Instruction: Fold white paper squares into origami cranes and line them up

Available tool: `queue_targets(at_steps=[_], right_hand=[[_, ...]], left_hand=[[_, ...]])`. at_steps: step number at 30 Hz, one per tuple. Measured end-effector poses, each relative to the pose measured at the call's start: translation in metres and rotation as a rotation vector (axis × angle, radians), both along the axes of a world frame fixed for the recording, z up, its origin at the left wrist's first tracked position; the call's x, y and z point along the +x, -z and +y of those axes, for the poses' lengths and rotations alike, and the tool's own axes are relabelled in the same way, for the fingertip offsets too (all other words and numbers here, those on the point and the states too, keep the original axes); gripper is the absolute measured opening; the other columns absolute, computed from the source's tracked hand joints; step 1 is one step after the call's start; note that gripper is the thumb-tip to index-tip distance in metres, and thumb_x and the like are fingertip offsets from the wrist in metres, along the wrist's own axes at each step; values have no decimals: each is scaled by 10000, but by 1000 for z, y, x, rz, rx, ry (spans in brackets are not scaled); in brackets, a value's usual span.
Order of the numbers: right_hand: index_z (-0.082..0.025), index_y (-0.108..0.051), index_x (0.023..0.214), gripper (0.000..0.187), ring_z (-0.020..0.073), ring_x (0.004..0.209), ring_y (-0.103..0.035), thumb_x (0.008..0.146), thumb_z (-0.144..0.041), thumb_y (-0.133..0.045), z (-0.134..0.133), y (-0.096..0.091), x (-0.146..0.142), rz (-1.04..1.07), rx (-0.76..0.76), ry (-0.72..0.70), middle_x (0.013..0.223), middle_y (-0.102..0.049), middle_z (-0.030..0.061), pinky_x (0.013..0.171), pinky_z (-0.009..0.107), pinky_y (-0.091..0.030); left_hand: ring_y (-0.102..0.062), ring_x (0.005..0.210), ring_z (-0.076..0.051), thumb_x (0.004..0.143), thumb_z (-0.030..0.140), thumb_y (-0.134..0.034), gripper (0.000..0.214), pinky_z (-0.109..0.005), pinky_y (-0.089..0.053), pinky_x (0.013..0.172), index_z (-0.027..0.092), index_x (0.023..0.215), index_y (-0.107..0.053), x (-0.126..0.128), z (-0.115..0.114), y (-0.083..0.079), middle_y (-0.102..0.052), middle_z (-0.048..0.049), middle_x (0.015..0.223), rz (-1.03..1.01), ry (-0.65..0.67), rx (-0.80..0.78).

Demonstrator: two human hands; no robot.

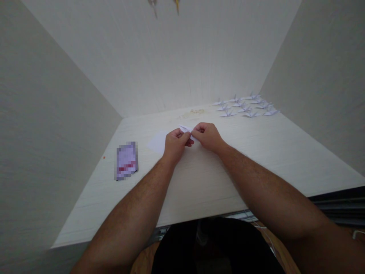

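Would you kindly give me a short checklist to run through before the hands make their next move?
1. Left hand gripping the folded paper: ok, pinched between thumb and fingers.
2. Right hand on the same piece: ok, fingertips toward its right end.
3. Creases sharp: cannot tell, fingers cover much of it.
4. Paper birds apart from both hands: ok, grouped at the far right of the table.
5. White paper beside the left hand a single sheet: cannot tell.

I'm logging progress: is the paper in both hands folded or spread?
Folded: the white paper shows a narrow, pointed end beyond the left hand.
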State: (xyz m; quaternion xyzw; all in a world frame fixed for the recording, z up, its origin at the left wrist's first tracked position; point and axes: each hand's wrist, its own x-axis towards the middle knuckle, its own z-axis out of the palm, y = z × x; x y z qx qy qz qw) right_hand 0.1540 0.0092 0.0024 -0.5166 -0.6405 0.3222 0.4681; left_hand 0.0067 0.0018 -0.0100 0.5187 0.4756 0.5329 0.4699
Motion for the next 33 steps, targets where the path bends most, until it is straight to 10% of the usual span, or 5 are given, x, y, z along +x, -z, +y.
queue_targets(at_steps=[33], right_hand=[[-175,-629,669,111,114,570,-498,685,-279,-666,1,-2,1,178,-103,-72,576,-575,-29,565,256,-392]], left_hand=[[-467,444,-82,782,328,-694,249,-206,-317,447,188,617,-571,1,-8,-10,-586,12,517,269,37,68]])
